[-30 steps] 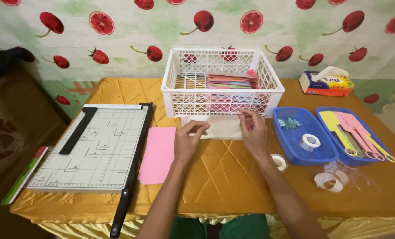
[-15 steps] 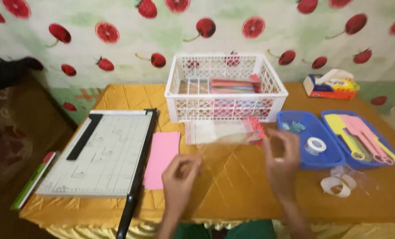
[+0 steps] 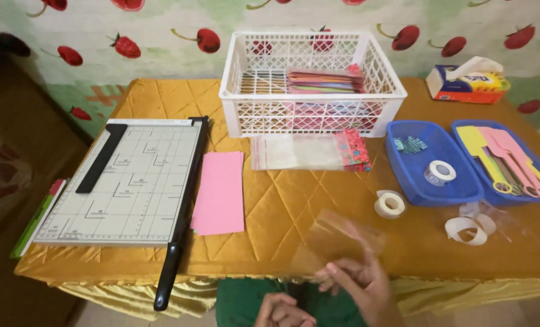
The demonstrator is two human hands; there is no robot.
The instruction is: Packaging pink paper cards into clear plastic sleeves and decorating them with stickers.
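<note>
Both hands have drawn back from the basket to the near table edge: the right hand (image 3: 358,284) now pinches one clear plastic sleeve (image 3: 336,239), while the left hand (image 3: 282,312) curls loosely, empty. Beyond lie one pink paper sheet (image 3: 219,192), one paper trimmer (image 3: 125,178), two tape rolls (image 3: 391,203) and two blue trays (image 3: 430,158). Farthest stand one white basket (image 3: 311,82) and one tissue box (image 3: 467,82).
</note>
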